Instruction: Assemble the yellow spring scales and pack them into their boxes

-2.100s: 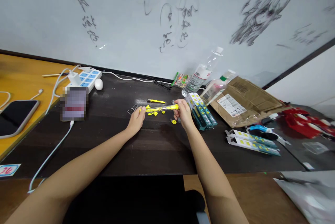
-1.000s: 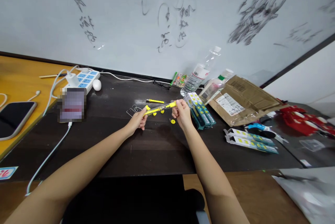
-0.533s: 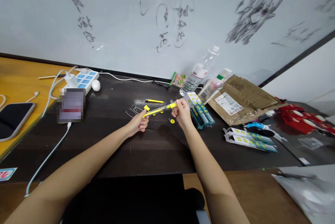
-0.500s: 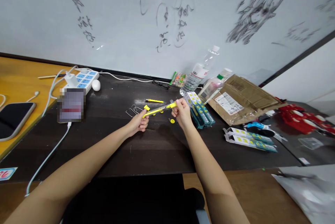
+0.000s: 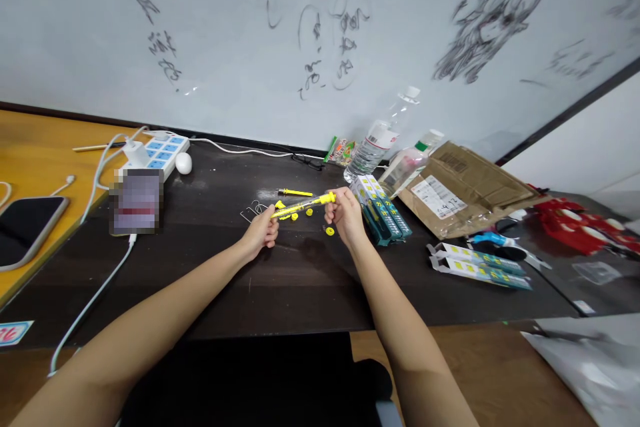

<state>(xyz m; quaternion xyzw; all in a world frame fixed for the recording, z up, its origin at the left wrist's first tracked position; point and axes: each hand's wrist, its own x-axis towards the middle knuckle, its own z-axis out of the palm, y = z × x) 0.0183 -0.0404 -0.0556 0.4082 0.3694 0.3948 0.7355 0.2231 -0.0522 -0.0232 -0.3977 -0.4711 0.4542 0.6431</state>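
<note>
Yellow pen (image 5: 303,206) slightly higher than before, ends in grasping left hand (image 5: 261,234) and right hand (image 5: 343,215)

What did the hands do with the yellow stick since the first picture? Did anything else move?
The yellow stick was level between both hands at first. Now it is tilted, with the end at the left hand lower and the end at the right hand higher. Both hands kept their grip and let nothing go. The loose yellow bits and the green boxes stayed put.
</note>
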